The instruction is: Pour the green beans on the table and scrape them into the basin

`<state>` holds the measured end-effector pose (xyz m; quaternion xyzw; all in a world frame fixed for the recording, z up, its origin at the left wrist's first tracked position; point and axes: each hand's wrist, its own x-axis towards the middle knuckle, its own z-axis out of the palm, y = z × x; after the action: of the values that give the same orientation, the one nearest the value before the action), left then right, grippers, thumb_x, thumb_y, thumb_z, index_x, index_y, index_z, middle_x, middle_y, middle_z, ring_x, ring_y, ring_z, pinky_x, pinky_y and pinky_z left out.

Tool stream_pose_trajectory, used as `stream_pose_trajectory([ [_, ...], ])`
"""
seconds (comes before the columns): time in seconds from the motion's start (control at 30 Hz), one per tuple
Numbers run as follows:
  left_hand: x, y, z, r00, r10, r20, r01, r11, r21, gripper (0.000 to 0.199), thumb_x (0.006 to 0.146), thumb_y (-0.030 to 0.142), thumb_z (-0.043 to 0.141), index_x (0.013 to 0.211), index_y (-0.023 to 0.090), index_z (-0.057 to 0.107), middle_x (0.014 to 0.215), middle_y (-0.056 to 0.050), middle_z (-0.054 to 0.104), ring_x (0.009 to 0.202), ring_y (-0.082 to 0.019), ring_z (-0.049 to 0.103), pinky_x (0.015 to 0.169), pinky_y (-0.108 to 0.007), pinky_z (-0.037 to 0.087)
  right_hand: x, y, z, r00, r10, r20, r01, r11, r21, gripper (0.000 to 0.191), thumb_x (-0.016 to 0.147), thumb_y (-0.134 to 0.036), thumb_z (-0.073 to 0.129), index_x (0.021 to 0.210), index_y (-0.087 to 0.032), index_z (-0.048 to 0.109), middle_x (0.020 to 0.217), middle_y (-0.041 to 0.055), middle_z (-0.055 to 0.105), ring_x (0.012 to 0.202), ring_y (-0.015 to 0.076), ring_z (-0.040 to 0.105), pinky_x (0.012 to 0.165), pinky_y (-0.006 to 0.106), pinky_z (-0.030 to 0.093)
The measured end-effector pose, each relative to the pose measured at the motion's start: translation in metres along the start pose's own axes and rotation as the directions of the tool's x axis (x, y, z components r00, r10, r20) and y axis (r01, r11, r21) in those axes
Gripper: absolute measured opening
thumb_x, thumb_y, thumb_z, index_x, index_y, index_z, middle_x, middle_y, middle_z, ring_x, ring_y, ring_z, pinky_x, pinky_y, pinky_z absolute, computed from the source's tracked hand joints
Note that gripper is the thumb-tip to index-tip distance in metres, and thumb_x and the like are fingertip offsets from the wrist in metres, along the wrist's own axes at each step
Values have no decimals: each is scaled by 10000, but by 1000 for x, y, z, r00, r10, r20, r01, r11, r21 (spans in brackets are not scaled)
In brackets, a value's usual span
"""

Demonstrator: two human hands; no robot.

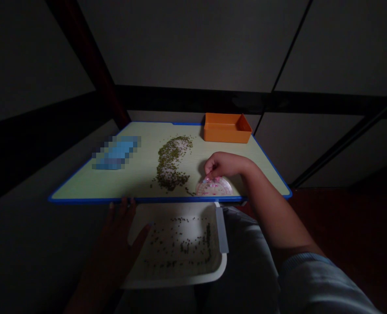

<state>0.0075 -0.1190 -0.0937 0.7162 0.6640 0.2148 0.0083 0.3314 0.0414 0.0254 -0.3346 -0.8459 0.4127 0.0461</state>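
My right hand [224, 165] is closed on a clear half-round protractor [214, 187] with pink markings, which lies flat at the table's front edge. Just left of it, small green beans [169, 163] are spread in a curved heap on the pale green table [134, 183]. Below the front edge, my left hand [124, 226] has its fingers spread over the left side of a white tray [222, 266]. Scattered dark beans [186, 246] lie in that tray.
An orange open box [226, 134] stands at the back right of the table. A blurred blue object [118, 152] lies at the left. The table has a blue raised rim, with dark cabinet panels behind it.
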Motion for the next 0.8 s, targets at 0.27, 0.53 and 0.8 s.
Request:
stream_pose_trajectory([
  [0.27,0,1,0,1000,-27,15,27,1000,5,746,846,587,385,1487,235,238,1618,-96,220,1507,-332,83,1179,-578,263,7,-2,7,999,-24,-35,24,1000,-8,171,766,-255,660,650,-139,611,533,-49,565,517,77,479,577,236,338],
  [0.53,2,1,-1,1000,-11,6,11,1000,12,750,846,599,374,1484,226,248,1611,-102,242,1505,-331,92,1176,-580,269,10,-4,10,997,-47,-59,46,999,-16,184,783,-248,651,642,-144,594,545,-47,569,525,71,477,591,240,346],
  [0.8,1,-1,1,1000,-11,5,11,1000,11,760,841,613,370,1484,227,246,1617,-93,226,1508,-321,74,1183,-575,256,6,-4,8,998,-58,-29,60,997,48,181,786,-265,645,662,-142,599,562,-42,584,534,76,502,585,237,360],
])
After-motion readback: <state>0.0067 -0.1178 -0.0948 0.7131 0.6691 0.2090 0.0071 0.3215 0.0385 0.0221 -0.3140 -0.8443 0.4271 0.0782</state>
